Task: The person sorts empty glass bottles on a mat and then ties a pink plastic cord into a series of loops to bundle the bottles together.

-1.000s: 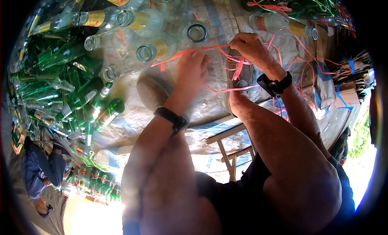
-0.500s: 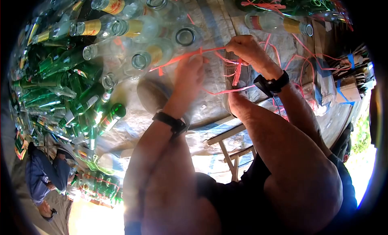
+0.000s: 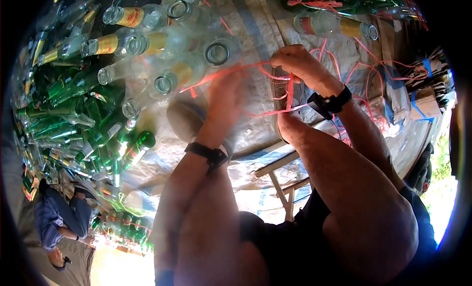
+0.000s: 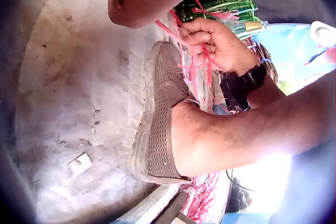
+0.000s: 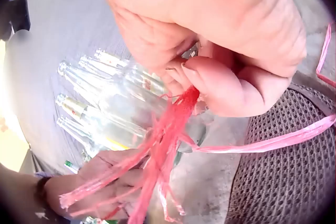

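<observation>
Taut pink-red ribbon (image 3: pixel 216 75) runs from beside the clear glass bottles (image 3: pixel 218 52) to my right hand (image 3: pixel 302 67), which pinches it between thumb and fingers. Frayed ribbon ends (image 5: pixel 168 129) hang below those fingertips in the right wrist view. My left hand (image 3: pixel 226 97) is blurred, just under the taut ribbon and near the bottles; its finger shape and any hold on the ribbon are unclear. Behind the frayed ends, part of the left hand (image 5: pixel 105 182) shows. Another ribbon strand (image 3: pixel 275 112) crosses over the right foot.
Green bottles (image 3: pixel 105 106) lie piled at the left. One clear bottle (image 3: pixel 334 26) lies at the upper right, near loose ribbon and stacked cardboard (image 3: pixel 427 106). My shoe (image 4: pixel 163 124) rests on the dusty sheet. Another person (image 3: pixel 61 214) is at the lower left.
The bottles have shifted left and down in the head view. My right hand keeps its pinch, slightly farther left in view. My left hand is more blurred and a little lower.
</observation>
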Demonstrator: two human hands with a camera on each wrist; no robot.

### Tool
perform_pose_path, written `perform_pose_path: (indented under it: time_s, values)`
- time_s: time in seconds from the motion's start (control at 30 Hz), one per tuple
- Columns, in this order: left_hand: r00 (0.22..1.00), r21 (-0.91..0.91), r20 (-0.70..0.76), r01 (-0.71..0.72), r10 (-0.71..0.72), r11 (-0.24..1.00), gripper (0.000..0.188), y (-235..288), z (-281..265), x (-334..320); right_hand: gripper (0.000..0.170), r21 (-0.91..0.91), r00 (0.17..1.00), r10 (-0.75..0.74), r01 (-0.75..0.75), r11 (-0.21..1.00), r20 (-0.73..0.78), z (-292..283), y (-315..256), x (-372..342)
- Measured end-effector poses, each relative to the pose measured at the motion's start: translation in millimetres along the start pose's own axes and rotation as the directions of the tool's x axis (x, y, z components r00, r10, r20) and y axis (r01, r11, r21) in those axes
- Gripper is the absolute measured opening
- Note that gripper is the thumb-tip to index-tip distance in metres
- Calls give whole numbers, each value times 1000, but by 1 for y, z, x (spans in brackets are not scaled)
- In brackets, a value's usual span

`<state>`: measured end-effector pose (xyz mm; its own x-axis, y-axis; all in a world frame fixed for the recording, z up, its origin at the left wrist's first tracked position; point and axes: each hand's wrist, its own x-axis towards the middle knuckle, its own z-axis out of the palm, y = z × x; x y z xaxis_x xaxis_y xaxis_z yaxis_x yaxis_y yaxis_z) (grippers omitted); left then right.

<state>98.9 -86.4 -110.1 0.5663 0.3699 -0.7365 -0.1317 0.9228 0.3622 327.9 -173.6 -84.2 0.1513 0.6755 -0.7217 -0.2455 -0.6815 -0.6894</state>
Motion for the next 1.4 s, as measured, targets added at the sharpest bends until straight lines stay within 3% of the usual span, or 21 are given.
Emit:
perform_pose_path:
  time_s: [0.03, 0.1, 0.13, 0.2, 0.23, 0.3, 0.43, 0.5, 0.63, 0.83, 0.9, 0.93, 1.0, 1.1, 1.4]
  values:
    - [1000, 3, 1, 1, -1, 1000, 18, 0, 0, 1, 21, 3, 1000, -1, 1, 1000, -2, 1, -5, -4]
    - [983, 237, -152, -64, 102, 970, 19, 0, 5, 4, 27, 198, 995, 92, -95, 976, 23, 4, -18, -11]
    - [983, 238, -151, -63, 101, 969, 19, 0, 7, 3, 27, 199, 996, 92, -94, 975, 22, 2, -16, -8]
    - [974, 246, -176, -96, 142, 965, 19, 0, 13, 0, 35, 324, 977, 16, -85, 942, 211, 0, -16, -2]
    - [974, 246, -176, -96, 142, 964, 19, 0, 12, 1, 35, 324, 977, 15, -85, 942, 211, 0, -16, -1]
    - [959, 359, -114, -204, 259, 911, 20, -4, 7, 5, 37, 434, 952, 192, -281, 856, 237, 12, -39, -7]
    - [948, 425, -93, -238, 304, 873, 21, -4, 9, 6, 35, 445, 949, 132, -254, 859, 288, 14, -45, -11]
    - [945, 434, -248, -89, 214, 897, 20, -1, 17, 5, 23, 515, 945, 102, -257, 818, 309, 15, -44, -10]
    - [945, 428, -248, -91, 214, 899, 20, 0, 19, 4, 30, 486, 953, 111, -240, 840, 281, 23, -49, -10]
    - [956, 459, -214, -80, 198, 885, 16, -1, 13, 9, 23, 567, 961, -21, -144, 811, 275, 19, -44, -3]
    - [964, 416, -223, -40, 145, 909, 16, 0, 15, 8, 24, 387, 953, -72, -51, 921, 294, 12, -26, 12]
    - [964, 416, -222, -40, 144, 909, 16, 1, 15, 8, 24, 387, 953, -71, -50, 921, 294, 13, -19, 14]
    - [975, 356, -214, 24, 56, 934, 17, 4, 13, 8, 18, 225, 988, -14, -22, 974, 156, 24, -16, 15]
    - [987, 197, -162, 53, -21, 979, 19, 8, 13, 9, 16, 212, 984, 27, -64, 975, 176, 40, -9, 27]
    - [973, 198, -195, 165, -126, 966, 19, 16, 18, 11, 15, 326, 993, -36, -3, 945, 114, 55, 14, 35]
